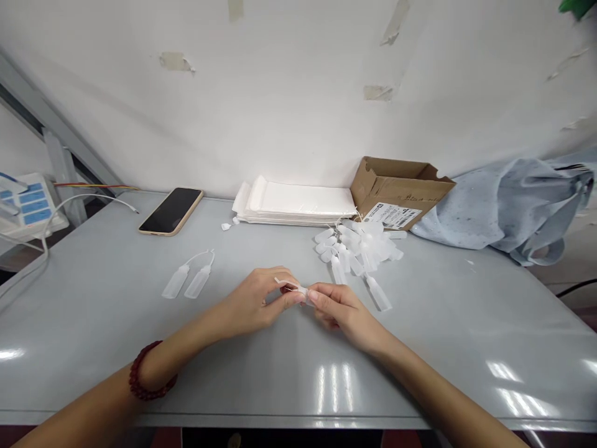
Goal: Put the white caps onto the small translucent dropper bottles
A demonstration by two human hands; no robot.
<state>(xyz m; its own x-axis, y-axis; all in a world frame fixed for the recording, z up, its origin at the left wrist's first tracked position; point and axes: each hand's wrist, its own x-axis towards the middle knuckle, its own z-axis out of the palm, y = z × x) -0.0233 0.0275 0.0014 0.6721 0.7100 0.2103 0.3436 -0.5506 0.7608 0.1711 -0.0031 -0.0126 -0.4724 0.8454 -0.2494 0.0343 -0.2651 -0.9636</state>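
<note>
My left hand (pixel 270 300) and my right hand (pixel 342 310) meet at the middle of the table, both with fingers pinched on one small translucent white plastic piece (pixel 303 291). A thin tail from it sticks out leftward over my left fingers. Most of its body is hidden by my fingertips. Two similar flat pieces with thin curved tails, a left one (pixel 176 282) and a right one (pixel 198 281), lie side by side to the left. A loose pile of several more (pixel 364 242) lies beyond my right hand, with one piece (pixel 377 294) nearer to it.
Behind the hands, a stack of white envelopes (pixel 303 202) rests against the wall beside an open cardboard box (pixel 396 193). A phone (pixel 171 211) lies back left, near a white cable (pixel 88 196) and power strip (pixel 35 205). Pale blue cloth (pixel 504 205) is bunched at right.
</note>
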